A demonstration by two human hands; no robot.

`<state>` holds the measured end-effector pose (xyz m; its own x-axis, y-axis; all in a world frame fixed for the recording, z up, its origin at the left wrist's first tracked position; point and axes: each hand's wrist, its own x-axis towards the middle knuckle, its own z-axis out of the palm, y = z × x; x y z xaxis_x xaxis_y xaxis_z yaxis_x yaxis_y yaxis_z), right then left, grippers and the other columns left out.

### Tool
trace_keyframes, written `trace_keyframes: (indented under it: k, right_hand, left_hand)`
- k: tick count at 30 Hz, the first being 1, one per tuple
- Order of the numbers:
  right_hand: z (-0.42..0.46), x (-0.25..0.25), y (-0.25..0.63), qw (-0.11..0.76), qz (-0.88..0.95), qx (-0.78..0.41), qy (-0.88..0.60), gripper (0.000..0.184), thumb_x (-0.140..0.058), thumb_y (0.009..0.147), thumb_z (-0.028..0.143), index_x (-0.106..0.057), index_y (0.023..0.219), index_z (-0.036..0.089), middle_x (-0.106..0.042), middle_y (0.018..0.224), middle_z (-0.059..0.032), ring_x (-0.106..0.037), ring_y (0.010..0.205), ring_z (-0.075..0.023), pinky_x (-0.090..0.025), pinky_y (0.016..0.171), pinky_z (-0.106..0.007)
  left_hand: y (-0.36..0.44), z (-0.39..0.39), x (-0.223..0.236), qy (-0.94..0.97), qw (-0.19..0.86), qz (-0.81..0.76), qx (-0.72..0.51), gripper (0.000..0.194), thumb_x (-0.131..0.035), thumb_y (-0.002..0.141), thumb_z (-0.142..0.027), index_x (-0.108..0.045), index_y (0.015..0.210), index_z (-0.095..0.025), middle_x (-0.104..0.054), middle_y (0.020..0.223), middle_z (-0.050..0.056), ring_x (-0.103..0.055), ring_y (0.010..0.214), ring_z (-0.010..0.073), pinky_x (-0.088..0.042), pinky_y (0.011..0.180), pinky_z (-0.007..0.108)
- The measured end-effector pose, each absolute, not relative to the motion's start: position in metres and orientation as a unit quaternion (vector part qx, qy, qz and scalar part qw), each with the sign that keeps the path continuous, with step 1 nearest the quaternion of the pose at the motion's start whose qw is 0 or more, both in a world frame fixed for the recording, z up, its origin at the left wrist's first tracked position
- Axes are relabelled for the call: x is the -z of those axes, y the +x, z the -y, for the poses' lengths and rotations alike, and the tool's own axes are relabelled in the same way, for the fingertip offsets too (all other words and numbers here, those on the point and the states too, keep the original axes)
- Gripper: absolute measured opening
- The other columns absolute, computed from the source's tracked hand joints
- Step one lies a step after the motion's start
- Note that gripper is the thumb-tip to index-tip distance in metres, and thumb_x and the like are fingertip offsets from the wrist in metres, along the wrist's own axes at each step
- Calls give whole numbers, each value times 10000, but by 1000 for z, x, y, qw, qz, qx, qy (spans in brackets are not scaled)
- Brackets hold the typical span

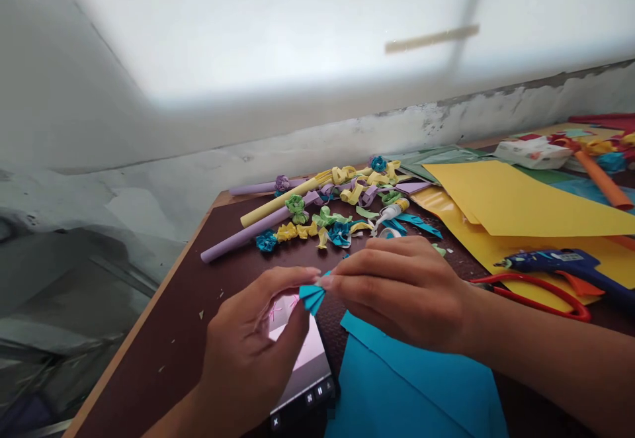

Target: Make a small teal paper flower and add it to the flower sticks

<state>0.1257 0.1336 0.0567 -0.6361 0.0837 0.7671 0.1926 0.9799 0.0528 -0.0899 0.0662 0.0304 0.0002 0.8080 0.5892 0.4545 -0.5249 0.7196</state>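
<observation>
My left hand (253, 339) and my right hand (401, 289) meet over the dark table, both pinching a small pleated piece of teal paper (312, 297) between fingertips. The paper is folded like a fan. Under my left hand lies a phone (305, 365) with its screen lit. A large teal paper sheet (407, 385) lies below my right hand.
Rolled purple and yellow paper tubes (268, 216) and several small crumpled paper flowers (327, 223) lie beyond my hands. A small glue bottle (391, 213), yellow sheets (516, 203), a blue glue gun (565, 266) and red-handled scissors (540, 292) sit right. The table's left edge (149, 312) drops off.
</observation>
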Motion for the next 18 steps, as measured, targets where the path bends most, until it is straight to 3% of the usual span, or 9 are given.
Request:
trace_keyframes:
  k: [3, 7, 13, 15, 18]
  right_hand:
    - [-132, -57, 123, 402, 902, 119, -105, 144, -604, 984, 130, -742, 977, 92, -775, 890, -85, -669, 734, -177, -510, 619, -314]
    - [-131, -54, 119, 382, 906, 139, -122, 232, -527, 1002, 94, -748, 929, 88, -760, 885, -97, -673, 738, -195, -499, 599, -329]
    - [-135, -45, 116, 360, 916, 59, -167, 168, -549, 1019, 150, -689, 1112, 137, -742, 946, -51, -693, 817, -154, -506, 663, -273]
    - [-137, -45, 117, 353, 917, 59, -173, 160, -562, 1019, 162, -686, 1120, 155, -747, 946, -41, -690, 818, -149, -482, 642, -269]
    - [-140, -46, 121, 346, 918, 85, -174, 127, -607, 990, 152, -707, 1058, 189, -752, 1110, -40, -701, 898, -168, -451, 631, -286]
  left_hand:
    - [-83, -63, -31, 649, 265, -488, -520, 323, -634, 952, -270, -718, 1256, -339, -770, 1236, 8, -744, 1091, 241, -605, 925, 289]
    - [-75, -66, -35, 556, 351, -538, -529, 343, -749, 878, -425, -762, 1181, -264, -798, 1161, 53, -759, 1055, 292, -622, 942, 368]
    - [-75, -75, -38, 497, 428, -517, -550, 276, -831, 801, -375, -800, 1018, -209, -823, 951, 51, -783, 888, 247, -644, 883, 347]
    - [-76, -77, -38, 492, 439, -511, -551, 243, -840, 787, -352, -809, 978, -206, -823, 918, 48, -784, 875, 241, -646, 859, 333]
    - [-78, -79, -38, 497, 442, -518, -537, 219, -843, 781, -327, -822, 971, -219, -826, 930, 48, -782, 892, 240, -639, 831, 311]
